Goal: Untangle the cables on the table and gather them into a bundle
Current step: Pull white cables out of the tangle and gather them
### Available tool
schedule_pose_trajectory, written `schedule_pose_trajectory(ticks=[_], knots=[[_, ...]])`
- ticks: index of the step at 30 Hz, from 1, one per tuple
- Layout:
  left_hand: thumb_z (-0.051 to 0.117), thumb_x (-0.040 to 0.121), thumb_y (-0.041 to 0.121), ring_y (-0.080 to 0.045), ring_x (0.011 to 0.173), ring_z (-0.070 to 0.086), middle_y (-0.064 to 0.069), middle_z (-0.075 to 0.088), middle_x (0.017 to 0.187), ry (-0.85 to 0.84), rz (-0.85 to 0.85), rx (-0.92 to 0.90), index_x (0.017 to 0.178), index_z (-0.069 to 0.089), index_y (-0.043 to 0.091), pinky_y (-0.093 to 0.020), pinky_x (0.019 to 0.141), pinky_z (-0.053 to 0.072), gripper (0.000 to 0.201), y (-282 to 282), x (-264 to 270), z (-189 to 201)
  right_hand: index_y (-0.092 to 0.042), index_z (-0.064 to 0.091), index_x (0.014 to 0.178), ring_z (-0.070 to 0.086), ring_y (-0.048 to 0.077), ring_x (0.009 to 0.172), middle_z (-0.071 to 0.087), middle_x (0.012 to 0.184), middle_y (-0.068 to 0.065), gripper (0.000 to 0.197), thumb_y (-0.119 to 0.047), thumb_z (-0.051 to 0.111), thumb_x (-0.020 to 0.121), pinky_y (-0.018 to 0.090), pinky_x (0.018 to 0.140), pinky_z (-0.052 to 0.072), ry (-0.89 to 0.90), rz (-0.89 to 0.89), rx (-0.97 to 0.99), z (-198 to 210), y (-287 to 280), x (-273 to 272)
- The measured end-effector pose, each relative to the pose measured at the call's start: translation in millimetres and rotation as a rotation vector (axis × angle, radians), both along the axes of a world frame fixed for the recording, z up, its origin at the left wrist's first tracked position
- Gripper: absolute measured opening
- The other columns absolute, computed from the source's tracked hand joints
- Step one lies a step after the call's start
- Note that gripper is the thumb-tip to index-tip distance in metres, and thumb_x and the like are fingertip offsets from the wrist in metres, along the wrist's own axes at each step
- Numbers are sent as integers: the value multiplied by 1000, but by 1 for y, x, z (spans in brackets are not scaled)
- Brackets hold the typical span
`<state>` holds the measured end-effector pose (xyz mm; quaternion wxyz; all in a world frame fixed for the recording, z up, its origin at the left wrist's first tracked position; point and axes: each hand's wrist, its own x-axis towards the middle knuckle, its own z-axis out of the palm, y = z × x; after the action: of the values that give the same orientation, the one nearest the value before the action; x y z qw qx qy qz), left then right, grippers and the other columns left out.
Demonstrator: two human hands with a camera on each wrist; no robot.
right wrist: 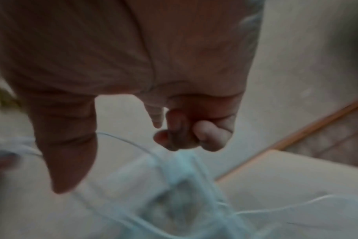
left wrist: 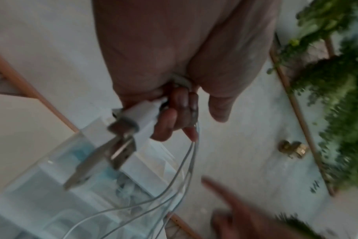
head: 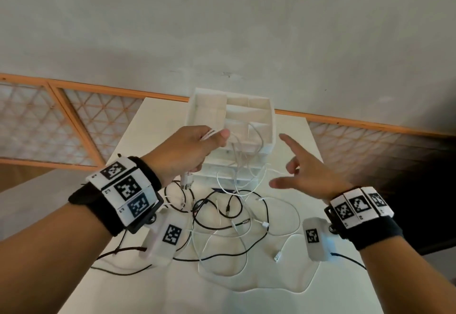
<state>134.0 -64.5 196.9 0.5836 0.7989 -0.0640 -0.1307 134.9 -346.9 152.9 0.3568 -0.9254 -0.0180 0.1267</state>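
Left hand (head: 195,149) is up in front of the white drawer organizer (head: 246,121), fingers curled tight around a bunch of white cables (head: 237,165) and a white plug (left wrist: 141,113). Right hand (head: 303,173) hovers beside the organizer, forefinger and thumb spread, holding nothing. Black cables (head: 217,205) lie tangled with white ones on the table (head: 333,289) before the organizer; the wristbands carry only square coded markers, no readable writing.

Left hand (head: 191,149) raised, fingers clenched; right hand (head: 304,174) raised, splayed.
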Motion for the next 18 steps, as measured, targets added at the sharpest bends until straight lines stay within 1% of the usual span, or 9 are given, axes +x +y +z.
schedule_pose_trajectory(ticks=[2,3,5,7,9,11,13,15,18], knots=[[44,98,55,-13,52,30,12,35,54,3,-121,-41,95,73,19,-29,53,30,46,-19,-8,7,-48,45,140,45,11,56,50,63,-6,84,-37,89,70,20,60,40,-152,50,246,25,33,-2],[42,100,53,-13,52,30,12,35,54,-9,-167,-85,87,74,25,-30,53,29,44,-28,-12,13,-42,60,126,46,12,52,54,59,-9,59,-38,86,73,20,56,40,-221,82,273,30,46,-2],[42,102,44,-13,51,28,10,33,54,-70,-207,-160,81,75,23,-28,53,28,45,-38,-19,29,-28,71,87,53,6,52,61,61,-12,13,-39,76,83,18,53,37,-267,77,107,23,60,3],[45,102,37,-16,52,24,8,29,56,-140,-215,-279,94,74,8,-26,51,28,42,-32,-18,47,-23,67,72,57,6,59,61,66,-12,26,-43,69,88,19,51,35,-125,22,-148,-3,42,14],[50,99,32,-19,52,17,6,23,56,-186,-164,-425,91,74,5,-28,49,21,38,-14,-13,61,-20,62,66,62,20,69,62,70,-2,35,-48,66,87,25,53,40,-6,-118,-324,-36,4,24],[53,97,32,-16,50,16,6,20,56,-194,-93,-492,88,75,6,-31,49,18,36,10,-5,62,-14,63,68,67,35,85,70,82,13,38,-47,61,86,37,67,53,-10,-286,-351,-56,-30,33],[52,99,34,-15,50,23,6,26,55,-176,-32,-358,89,76,9,-29,50,24,36,30,0,45,-4,68,77,68,38,84,72,89,23,35,-33,58,94,43,71,56,-68,-411,-316,-45,-43,39],[52,98,39,-14,57,30,10,34,58,-112,6,-72,89,78,17,-28,55,35,35,40,0,21,-12,68,90,67,33,80,71,92,16,19,-22,54,99,38,67,55,-179,-541,-113,-21,-46,49],[52,98,40,-10,96,26,15,26,93,-17,34,300,90,78,18,-45,86,50,34,41,-1,-17,-16,67,97,69,24,72,70,87,4,15,-29,60,98,34,66,58,-458,-636,225,21,-45,65]])
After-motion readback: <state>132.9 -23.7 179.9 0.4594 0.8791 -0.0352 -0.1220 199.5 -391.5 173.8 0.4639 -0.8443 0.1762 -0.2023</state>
